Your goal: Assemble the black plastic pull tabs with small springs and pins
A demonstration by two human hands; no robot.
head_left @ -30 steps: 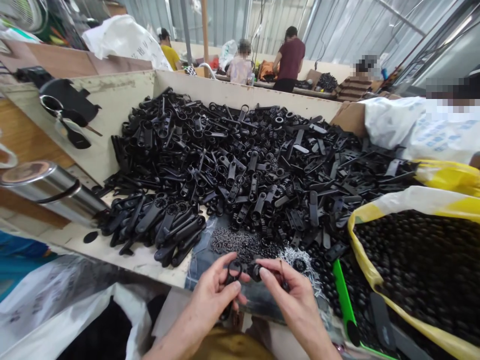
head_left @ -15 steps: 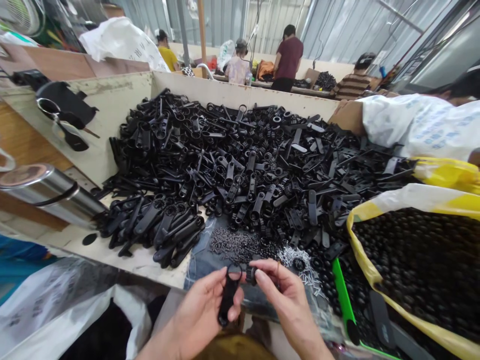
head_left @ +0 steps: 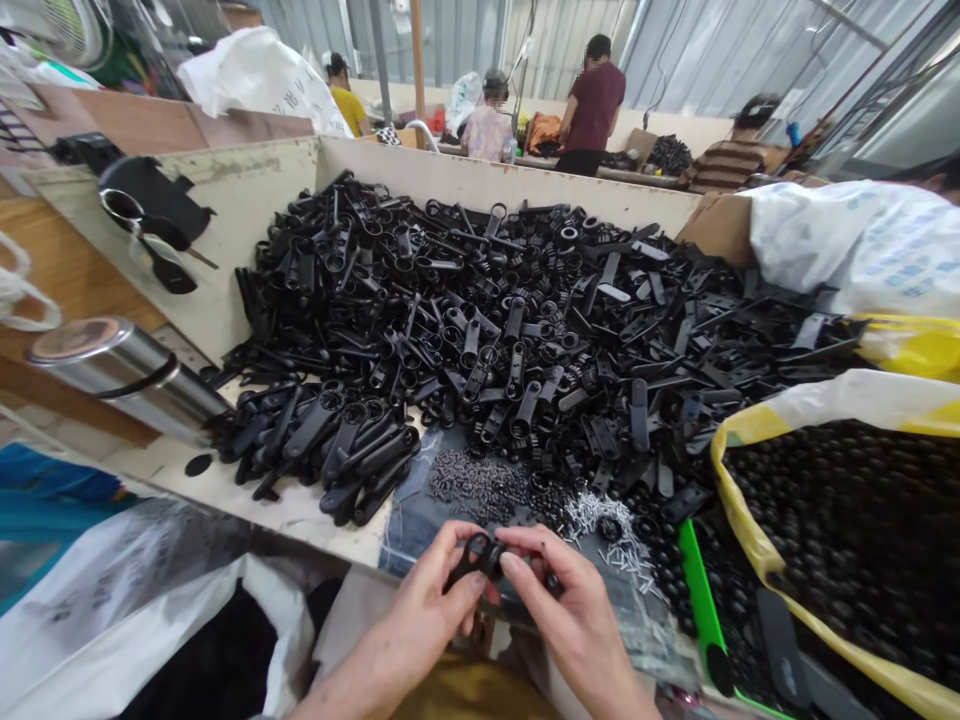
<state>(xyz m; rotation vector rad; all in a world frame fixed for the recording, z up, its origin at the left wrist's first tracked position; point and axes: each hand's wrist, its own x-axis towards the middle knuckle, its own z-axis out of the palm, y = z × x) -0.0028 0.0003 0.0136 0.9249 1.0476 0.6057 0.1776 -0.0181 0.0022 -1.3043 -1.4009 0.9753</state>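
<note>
Black plastic loop part (head_left: pixel 474 558) is clamped in the fingers (head_left: pixel 525 540) of left hand (head_left: pixel 427 600) and right hand (head_left: pixel 566 610), just above a denim cloth (head_left: pixel 409 520) at the bench (head_left: pixel 480 185) edge. Cloth carries small dark bits (head_left: pixel 476 485) and silver pins (head_left: pixel 607 525); behind it, a heap of black plastic parts (head_left: pixel 480 340) fills the walled bench, with a yellow-rimmed bag of round black pieces (head_left: pixel 840 500) to the right. Room: corrugated metal walls (head_left: pixel 555 40), a co-worker in a maroon shirt (head_left: pixel 592 105) standing at a far bench (head_left: pixel 622 175).

hands (head_left: pixel 431 605) (head_left: pixel 570 610): 2 | held black plastic pieces (head_left: pixel 476 558): 1 | steel flasks (head_left: pixel 127 378): 1 | other people (head_left: pixel 343 100) (head_left: pixel 487 135) (head_left: pixel 592 110) (head_left: pixel 731 165) (head_left: pixel 862 245): 5
</note>
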